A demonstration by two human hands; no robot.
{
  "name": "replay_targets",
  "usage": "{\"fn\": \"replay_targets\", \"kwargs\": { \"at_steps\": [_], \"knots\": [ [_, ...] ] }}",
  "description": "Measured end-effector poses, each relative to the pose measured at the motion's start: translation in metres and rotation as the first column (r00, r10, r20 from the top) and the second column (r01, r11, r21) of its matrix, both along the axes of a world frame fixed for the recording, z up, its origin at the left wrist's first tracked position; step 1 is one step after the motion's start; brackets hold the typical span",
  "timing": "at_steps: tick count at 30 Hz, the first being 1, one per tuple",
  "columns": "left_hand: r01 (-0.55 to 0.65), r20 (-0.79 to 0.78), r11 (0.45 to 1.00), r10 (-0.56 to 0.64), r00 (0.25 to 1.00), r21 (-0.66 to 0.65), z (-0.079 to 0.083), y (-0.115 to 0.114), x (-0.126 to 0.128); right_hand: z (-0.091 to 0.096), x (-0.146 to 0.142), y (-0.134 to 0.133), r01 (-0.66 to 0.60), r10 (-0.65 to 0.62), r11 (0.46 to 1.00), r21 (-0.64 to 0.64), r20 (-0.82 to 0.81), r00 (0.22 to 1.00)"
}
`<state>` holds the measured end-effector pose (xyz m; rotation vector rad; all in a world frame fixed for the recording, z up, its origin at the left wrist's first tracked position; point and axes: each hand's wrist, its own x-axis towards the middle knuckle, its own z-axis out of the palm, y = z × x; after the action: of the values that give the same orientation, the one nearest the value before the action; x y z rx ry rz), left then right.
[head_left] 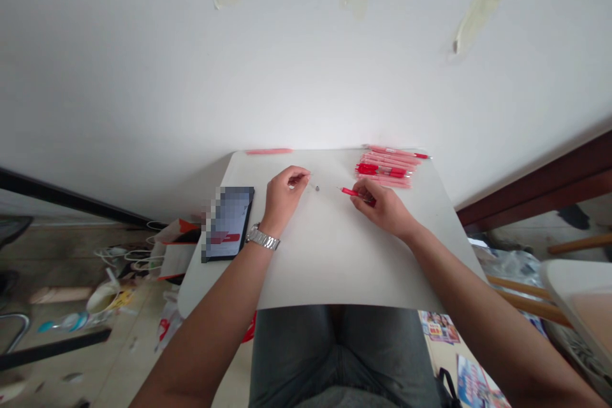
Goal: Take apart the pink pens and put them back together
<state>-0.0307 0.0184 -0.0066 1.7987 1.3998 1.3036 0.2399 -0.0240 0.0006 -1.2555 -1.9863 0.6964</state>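
Note:
My left hand (283,196), with a metal watch on its wrist, rests on the white table (310,255) with fingers pinched on a thin clear part whose small metal tip (316,188) points right. My right hand (381,206) is closed on a red pen (354,192) that points left toward that tip. A short gap separates the two. A pile of several pink and red pens (388,166) lies at the table's far right, just beyond my right hand. One pink pen piece (268,151) lies alone at the far edge.
A dark phone (228,222) lies at the table's left edge. The table stands against a white wall. Bags, cables and clutter sit on the floor to the left; chairs and magazines are to the right. My knees are under the near edge.

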Motion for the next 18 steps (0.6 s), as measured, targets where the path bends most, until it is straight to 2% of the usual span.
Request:
{"fn": "replay_targets", "kwargs": {
  "at_steps": [5, 10, 18],
  "knots": [
    [0.031, -0.093, 0.998, -0.035, 0.995, -0.048, -0.0034, -0.0008, -0.0017, 0.0006, -0.0003, 0.0006, 0.007, -0.007, 1.000, 0.006, 0.011, 1.000],
    [0.030, -0.199, 0.999, -0.023, 0.980, 0.034, -0.0077, 0.0005, -0.0038, 0.0002, -0.0005, 0.0009, 0.002, -0.002, 1.000, 0.016, 0.001, 1.000],
    [0.052, -0.209, 0.998, -0.046, 0.977, 0.020, -0.0089, 0.0012, -0.0032, 0.0023, -0.0013, -0.0002, 0.010, -0.010, 1.000, 0.004, 0.004, 1.000]
  ]
}}
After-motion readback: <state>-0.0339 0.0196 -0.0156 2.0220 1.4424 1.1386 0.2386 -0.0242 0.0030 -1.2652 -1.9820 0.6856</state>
